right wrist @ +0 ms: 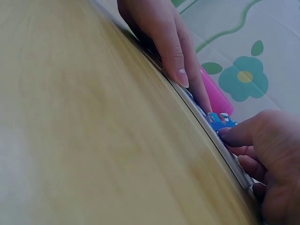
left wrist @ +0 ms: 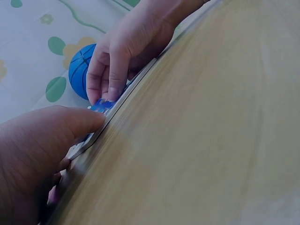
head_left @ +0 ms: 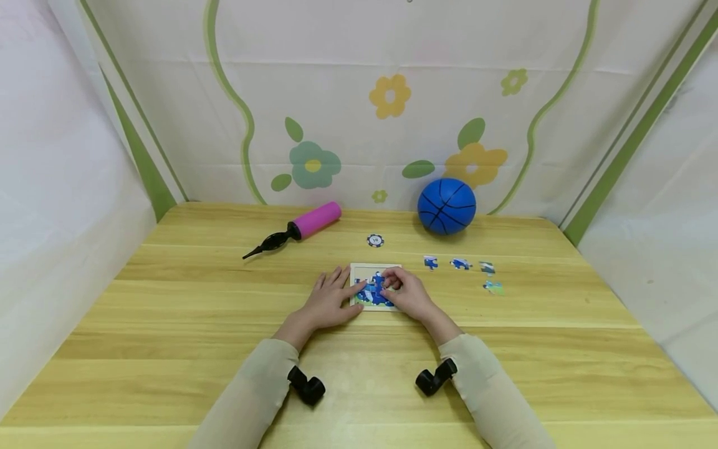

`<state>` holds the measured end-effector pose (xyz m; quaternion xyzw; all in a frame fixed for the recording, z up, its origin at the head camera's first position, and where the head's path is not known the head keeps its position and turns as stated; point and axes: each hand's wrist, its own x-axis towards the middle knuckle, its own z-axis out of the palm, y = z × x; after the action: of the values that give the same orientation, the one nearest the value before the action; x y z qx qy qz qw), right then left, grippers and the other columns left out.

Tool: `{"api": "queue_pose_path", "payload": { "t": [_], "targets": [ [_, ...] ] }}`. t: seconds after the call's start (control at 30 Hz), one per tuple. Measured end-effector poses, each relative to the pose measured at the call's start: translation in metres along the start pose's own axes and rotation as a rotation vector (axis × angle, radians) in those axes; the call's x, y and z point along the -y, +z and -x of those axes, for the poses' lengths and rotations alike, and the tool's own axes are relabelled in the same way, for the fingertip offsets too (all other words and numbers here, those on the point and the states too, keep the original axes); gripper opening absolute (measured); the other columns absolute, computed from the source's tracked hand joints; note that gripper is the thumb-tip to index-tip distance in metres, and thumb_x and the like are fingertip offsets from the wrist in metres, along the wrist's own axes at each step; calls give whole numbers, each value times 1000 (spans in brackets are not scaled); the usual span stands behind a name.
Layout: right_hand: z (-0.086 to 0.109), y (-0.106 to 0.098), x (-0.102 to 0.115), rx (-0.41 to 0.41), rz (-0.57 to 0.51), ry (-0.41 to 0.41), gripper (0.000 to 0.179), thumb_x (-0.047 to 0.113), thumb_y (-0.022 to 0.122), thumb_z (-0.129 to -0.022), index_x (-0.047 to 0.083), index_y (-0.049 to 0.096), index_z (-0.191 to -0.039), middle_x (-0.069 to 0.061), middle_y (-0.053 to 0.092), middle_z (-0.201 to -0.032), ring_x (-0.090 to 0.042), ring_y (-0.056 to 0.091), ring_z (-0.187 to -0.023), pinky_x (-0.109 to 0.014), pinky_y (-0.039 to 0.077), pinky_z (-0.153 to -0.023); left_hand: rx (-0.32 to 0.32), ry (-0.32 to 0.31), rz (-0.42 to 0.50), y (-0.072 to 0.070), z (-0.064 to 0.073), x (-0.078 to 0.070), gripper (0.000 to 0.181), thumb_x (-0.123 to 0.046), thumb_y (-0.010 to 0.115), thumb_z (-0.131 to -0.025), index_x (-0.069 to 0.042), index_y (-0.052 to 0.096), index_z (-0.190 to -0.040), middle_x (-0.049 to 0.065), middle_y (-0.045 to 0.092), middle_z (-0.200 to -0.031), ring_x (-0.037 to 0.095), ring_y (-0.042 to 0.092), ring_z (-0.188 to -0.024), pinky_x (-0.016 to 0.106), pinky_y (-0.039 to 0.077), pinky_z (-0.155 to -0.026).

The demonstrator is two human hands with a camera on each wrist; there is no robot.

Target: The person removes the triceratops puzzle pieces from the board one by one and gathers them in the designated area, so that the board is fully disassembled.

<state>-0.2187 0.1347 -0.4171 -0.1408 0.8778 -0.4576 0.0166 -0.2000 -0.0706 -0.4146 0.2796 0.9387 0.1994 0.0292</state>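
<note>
A small jigsaw puzzle in a white-rimmed tray (head_left: 376,265) lies on the table, partly filled with blue pieces. My left hand (head_left: 331,302) rests at its left side with fingers spread. The index fingertip presses on the puzzle, and the thumb lies by the lower left corner. Over the tray's right half, my right hand (head_left: 412,294) pinches a blue puzzle piece (right wrist: 220,122) between thumb and fingers. In the right wrist view that piece stands tilted up from the tray, its knobbed edge showing; fingers cover the rest of it.
To the right of the tray lie several loose puzzle pieces (head_left: 461,264). Behind the tray is a round chip (head_left: 375,241). A pink and black hand pump (head_left: 316,221) lies at the back left, and a blue basketball (head_left: 446,206) sits at the back right before the flowered cloth.
</note>
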Motion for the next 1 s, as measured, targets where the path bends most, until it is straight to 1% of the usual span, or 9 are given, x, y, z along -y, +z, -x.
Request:
{"api": "queue_pose_path", "payload": {
  "t": [0.2,0.43,0.7,0.87,1.0],
  "targets": [
    [0,0,1,8,2,56,26,4,63,-77,7,58,-102,-1,54,-80,-17,47,-74,-28,41,-66,-1,2,7,-1,1,0,52,-46,42,-86,-24,35,-133,15,12,-141,30,5,-128,50,2,-98],
    [-3,-1,1,7,24,57,24,5,62,-78,5,59,-102,0,56,-77,-15,49,-70,-27,42,-64,-4,-1,2,0,1,1,52,-46,42,-86,-24,35,-133,14,12,-141,29,5,-128,50,1,-98],
    [-3,-2,3,14,-32,61,25,4,62,-78,3,59,-102,-1,56,-78,-15,49,-70,-26,43,-63,-3,-3,3,-1,2,1,53,-47,41,-86,-24,34,-133,14,12,-141,30,6,-128,50,1,-98],
    [-1,-11,3,26,-93,73,26,7,63,-78,4,59,-104,-4,56,-81,-18,49,-73,-26,43,-64,4,-5,4,-1,2,1,53,-47,41,-86,-24,34,-133,14,11,-141,29,5,-128,49,1,-98],
    [1,-25,1,34,-116,52,27,9,63,-79,4,59,-105,-7,55,-85,-20,49,-76,-27,42,-67,-2,-7,19,0,2,1,53,-46,42,-86,-24,34,-133,13,11,-141,29,5,-128,49,1,-98]
  ]
}}
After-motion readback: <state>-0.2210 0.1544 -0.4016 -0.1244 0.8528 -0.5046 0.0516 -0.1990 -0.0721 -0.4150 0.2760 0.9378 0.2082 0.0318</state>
